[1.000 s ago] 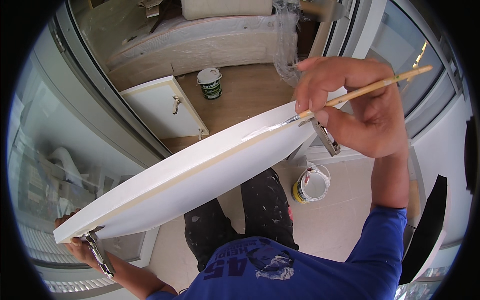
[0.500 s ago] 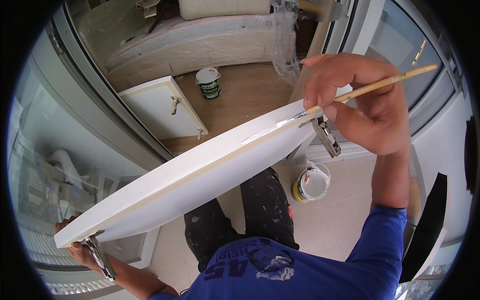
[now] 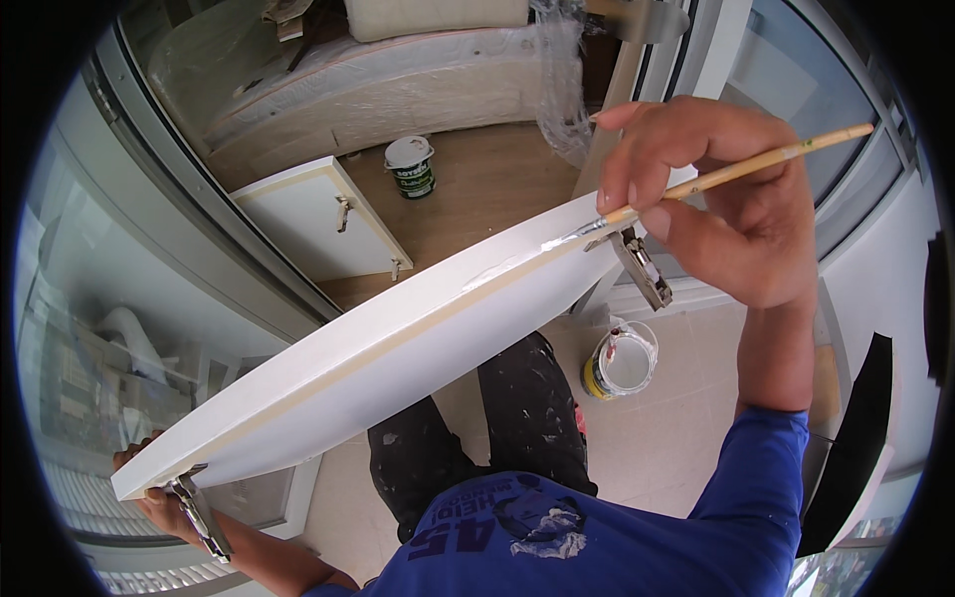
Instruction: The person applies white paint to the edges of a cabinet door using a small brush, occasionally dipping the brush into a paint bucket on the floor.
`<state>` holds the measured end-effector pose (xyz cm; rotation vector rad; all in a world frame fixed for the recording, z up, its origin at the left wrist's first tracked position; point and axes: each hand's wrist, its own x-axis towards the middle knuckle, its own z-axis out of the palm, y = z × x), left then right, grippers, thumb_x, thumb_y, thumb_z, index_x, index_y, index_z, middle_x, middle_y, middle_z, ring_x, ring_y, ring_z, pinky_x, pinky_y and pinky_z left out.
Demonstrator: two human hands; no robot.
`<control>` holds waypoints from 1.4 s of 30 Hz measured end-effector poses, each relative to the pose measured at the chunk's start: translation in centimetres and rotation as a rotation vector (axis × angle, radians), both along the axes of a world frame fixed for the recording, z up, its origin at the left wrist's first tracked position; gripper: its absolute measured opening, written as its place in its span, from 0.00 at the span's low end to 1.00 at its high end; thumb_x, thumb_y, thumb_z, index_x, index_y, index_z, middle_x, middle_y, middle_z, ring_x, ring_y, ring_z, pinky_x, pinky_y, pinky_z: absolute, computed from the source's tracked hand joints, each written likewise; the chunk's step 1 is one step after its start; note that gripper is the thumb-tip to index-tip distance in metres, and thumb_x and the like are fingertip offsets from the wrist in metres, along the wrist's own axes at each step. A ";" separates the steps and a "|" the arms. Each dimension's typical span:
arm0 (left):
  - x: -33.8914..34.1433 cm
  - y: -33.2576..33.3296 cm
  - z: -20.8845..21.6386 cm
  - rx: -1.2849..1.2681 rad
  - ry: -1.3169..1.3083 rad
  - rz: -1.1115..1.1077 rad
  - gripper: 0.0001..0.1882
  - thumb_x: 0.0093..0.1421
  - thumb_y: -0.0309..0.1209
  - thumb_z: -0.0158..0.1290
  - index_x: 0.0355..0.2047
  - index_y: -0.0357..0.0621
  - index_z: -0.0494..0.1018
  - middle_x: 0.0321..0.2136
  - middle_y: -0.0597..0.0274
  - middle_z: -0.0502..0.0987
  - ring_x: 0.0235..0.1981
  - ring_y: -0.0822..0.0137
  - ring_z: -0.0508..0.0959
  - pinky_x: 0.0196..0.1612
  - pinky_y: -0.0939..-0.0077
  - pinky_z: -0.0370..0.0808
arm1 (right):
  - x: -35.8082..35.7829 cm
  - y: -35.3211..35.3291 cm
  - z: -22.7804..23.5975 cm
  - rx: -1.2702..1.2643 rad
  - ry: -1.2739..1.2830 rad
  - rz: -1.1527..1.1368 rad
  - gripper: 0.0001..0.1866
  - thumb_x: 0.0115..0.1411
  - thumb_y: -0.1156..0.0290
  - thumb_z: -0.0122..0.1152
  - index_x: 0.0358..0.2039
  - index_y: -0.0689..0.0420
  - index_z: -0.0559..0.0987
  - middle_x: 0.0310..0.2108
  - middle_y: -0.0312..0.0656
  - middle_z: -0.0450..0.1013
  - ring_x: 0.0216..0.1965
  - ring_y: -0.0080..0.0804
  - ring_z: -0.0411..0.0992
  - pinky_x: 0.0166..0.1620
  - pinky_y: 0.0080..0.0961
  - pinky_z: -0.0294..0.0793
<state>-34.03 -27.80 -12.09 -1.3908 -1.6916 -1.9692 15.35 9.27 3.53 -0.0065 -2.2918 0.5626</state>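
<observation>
A long white cabinet door (image 3: 328, 343) slants across the middle, its narrow edge facing up and a strip of masking tape (image 3: 398, 350) along its face. My left hand (image 3: 159, 504) grips the lower left end, its fingers partly behind the panel. A metal hinge (image 3: 199, 515) sticks out beside it. In my right hand (image 3: 721, 189), thumb and fingers pinch a thin wooden paintbrush (image 3: 741, 169). The bristles touch the door's upper edge, where a streak of wet white paint (image 3: 497, 270) lies. Another hinge (image 3: 643, 269) hangs just below the brush tip.
A second white door (image 3: 298, 224) with hinges leans at the far left near a lidded paint can (image 3: 410, 167). An open paint pail (image 3: 621, 361) stands on the tiles (image 3: 686, 398) below the raised door. Behind are a plastic-wrapped mattress (image 3: 378, 85) and the sliding-door frame (image 3: 214, 209).
The brush tip has moved slightly left along the door's edge, and the paint streak reaches a little further left. My left hand keeps its grip.
</observation>
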 end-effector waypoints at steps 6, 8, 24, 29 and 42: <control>0.1 -0.3 -0.3 0.060 -0.041 -0.008 0.43 0.50 0.58 0.64 0.49 0.32 0.62 0.35 0.58 0.67 0.37 0.64 0.71 0.46 0.63 0.67 | 0.0 0.2 -0.4 0.015 -0.053 -0.009 0.09 0.45 0.83 0.57 0.28 0.57 0.79 0.27 0.41 0.78 0.34 0.32 0.79 0.59 0.43 0.67; 0.1 -0.8 -0.5 0.064 -0.096 -0.039 0.43 0.50 0.56 0.66 0.50 0.31 0.61 0.35 0.57 0.67 0.40 0.60 0.71 0.55 0.55 0.66 | 0.7 0.5 -0.2 0.014 -0.073 -0.039 0.09 0.45 0.83 0.57 0.28 0.57 0.79 0.27 0.41 0.78 0.34 0.31 0.79 0.59 0.43 0.67; 0.8 -0.1 -0.3 0.052 -0.053 0.060 0.44 0.51 0.59 0.63 0.50 0.30 0.64 0.38 0.55 0.69 0.39 0.63 0.71 0.44 0.69 0.68 | 3.6 0.8 -0.2 -0.021 -0.044 -0.150 0.09 0.49 0.85 0.54 0.29 0.57 0.77 0.27 0.38 0.76 0.36 0.30 0.77 0.60 0.42 0.66; 1.1 -0.1 -0.3 0.044 -0.049 0.069 0.45 0.52 0.60 0.62 0.51 0.30 0.63 0.39 0.55 0.69 0.40 0.63 0.71 0.42 0.71 0.69 | 3.3 1.1 -0.8 -0.015 -0.053 -0.135 0.09 0.49 0.85 0.55 0.28 0.58 0.78 0.28 0.37 0.76 0.36 0.28 0.76 0.54 0.35 0.68; 1.3 0.3 -0.6 0.112 -0.079 0.126 0.44 0.52 0.60 0.62 0.50 0.30 0.64 0.37 0.55 0.69 0.39 0.62 0.72 0.44 0.70 0.68 | 3.6 0.9 -0.6 -0.018 -0.050 -0.193 0.10 0.47 0.86 0.55 0.28 0.57 0.77 0.27 0.38 0.77 0.36 0.30 0.78 0.59 0.41 0.66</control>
